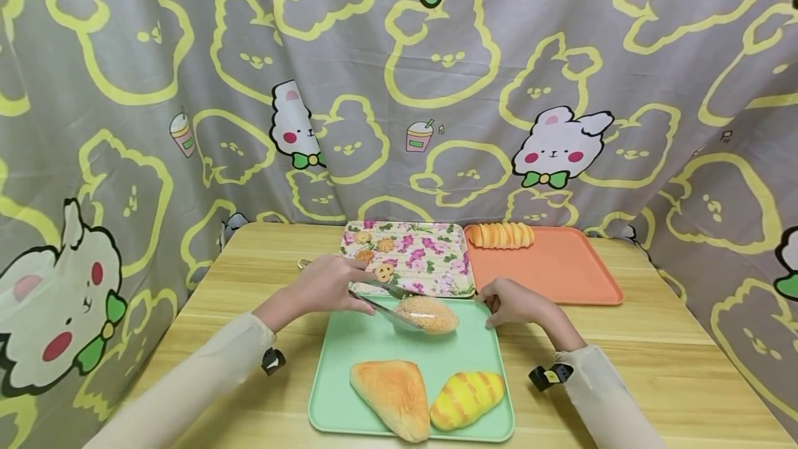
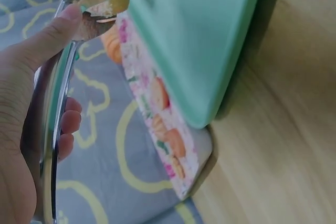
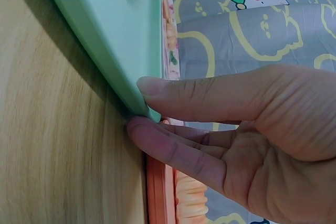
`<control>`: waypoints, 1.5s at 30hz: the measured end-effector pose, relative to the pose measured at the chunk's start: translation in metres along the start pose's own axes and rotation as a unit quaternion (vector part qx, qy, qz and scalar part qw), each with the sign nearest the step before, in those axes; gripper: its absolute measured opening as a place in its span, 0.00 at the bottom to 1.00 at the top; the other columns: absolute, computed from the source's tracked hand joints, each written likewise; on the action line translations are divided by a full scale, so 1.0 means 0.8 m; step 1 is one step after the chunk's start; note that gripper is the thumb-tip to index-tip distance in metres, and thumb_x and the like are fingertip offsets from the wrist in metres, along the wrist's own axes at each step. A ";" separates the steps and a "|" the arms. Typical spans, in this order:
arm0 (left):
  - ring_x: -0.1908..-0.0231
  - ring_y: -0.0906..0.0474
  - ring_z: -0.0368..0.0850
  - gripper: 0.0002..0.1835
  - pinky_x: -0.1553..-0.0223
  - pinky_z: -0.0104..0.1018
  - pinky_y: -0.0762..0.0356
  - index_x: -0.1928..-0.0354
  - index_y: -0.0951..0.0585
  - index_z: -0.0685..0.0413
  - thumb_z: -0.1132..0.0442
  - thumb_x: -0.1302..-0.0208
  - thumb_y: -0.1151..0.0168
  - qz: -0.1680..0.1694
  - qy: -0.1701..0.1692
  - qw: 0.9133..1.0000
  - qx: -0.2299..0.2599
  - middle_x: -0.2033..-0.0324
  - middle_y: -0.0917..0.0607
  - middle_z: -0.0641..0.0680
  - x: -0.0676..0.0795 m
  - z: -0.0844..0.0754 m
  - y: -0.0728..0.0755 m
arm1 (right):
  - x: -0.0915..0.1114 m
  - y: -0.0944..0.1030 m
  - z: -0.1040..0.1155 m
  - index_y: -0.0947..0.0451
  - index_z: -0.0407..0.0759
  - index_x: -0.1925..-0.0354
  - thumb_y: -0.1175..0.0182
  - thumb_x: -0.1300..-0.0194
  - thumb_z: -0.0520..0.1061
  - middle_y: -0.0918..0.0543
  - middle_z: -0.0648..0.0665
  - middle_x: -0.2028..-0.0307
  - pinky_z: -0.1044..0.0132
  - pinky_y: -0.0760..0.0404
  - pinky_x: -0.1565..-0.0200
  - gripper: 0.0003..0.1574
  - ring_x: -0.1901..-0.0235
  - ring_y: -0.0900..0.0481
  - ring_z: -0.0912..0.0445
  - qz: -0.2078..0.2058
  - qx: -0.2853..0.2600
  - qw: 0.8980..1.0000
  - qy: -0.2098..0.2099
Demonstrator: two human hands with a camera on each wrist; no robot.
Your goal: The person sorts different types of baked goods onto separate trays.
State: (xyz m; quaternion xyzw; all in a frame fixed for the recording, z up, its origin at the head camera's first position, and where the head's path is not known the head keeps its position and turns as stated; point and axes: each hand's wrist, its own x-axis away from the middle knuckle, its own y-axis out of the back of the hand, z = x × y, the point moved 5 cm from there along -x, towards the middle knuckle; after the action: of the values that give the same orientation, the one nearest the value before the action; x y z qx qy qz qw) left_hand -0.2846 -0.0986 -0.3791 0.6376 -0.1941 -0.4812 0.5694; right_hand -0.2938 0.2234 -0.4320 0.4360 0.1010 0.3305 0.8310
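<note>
My left hand [image 1: 327, 284] grips a pair of metal tongs [image 1: 394, 316], thumb on one arm and fingers round the other. Between the tongs' ends is a crumb-coated oval bun [image 1: 439, 314], which appears raised over the far part of the green tray [image 1: 349, 348]. My right hand [image 1: 514, 307] pinches that tray's far right corner, thumb on top of the rim and fingers below, as the right wrist view shows. Nearer on the same tray lie a triangular golden bread [image 1: 394, 393] and a yellow striped bread [image 1: 467, 400].
Behind the green tray stands a flowered tray [image 1: 430, 255] with several cookies [image 1: 385, 245] on its left side. An orange tray [image 1: 555, 269] to its right bears a ridged bread roll [image 1: 501, 235]. A patterned curtain [image 1: 449, 179] hangs behind the wooden table [image 1: 630, 359].
</note>
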 end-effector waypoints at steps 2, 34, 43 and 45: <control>0.82 0.24 0.34 0.31 0.83 0.23 0.41 0.54 0.09 0.45 0.33 0.56 0.22 -0.009 0.011 1.000 -0.007 0.61 0.10 0.48 0.001 0.005 0.006 | 0.000 0.000 0.000 0.15 0.29 0.50 0.26 0.45 0.32 0.14 0.42 0.68 0.70 0.23 0.68 0.22 0.73 0.26 0.63 -0.002 -0.001 1.000 0.003; 0.89 0.39 0.37 0.34 0.85 0.29 0.51 0.48 0.11 0.43 0.28 0.48 0.30 -0.090 0.196 0.971 -0.103 0.56 0.10 0.49 -0.104 0.045 0.005 | 0.000 -0.001 -0.003 0.15 0.30 0.50 0.26 0.45 0.32 0.18 0.45 0.72 0.70 0.27 0.69 0.22 0.74 0.29 0.63 -0.002 -0.007 1.000 -0.007; 0.80 0.26 0.40 0.33 0.82 0.30 0.44 0.43 0.13 0.42 0.31 0.44 0.30 -0.040 0.223 0.972 -0.064 0.53 0.11 0.48 -0.145 0.039 -0.018 | -0.001 -0.001 -0.004 0.14 0.32 0.54 0.26 0.45 0.32 0.22 0.49 0.74 0.70 0.29 0.69 0.19 0.75 0.31 0.62 0.000 -0.010 1.000 -0.007; 0.82 0.29 0.39 0.34 0.82 0.30 0.44 0.42 0.14 0.42 0.30 0.44 0.32 -0.022 0.229 0.971 -0.062 0.53 0.11 0.48 -0.154 0.038 -0.024 | 0.000 -0.001 -0.004 0.14 0.33 0.54 0.26 0.45 0.32 0.22 0.49 0.74 0.70 0.29 0.69 0.18 0.75 0.31 0.63 0.000 -0.009 1.000 -0.007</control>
State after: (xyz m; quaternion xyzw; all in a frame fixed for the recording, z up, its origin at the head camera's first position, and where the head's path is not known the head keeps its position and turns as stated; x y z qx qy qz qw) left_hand -0.3723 -0.0117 -0.3453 0.6984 -0.0137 -0.3457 0.6265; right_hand -0.2955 0.2254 -0.4346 0.4308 0.0922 0.3285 0.8355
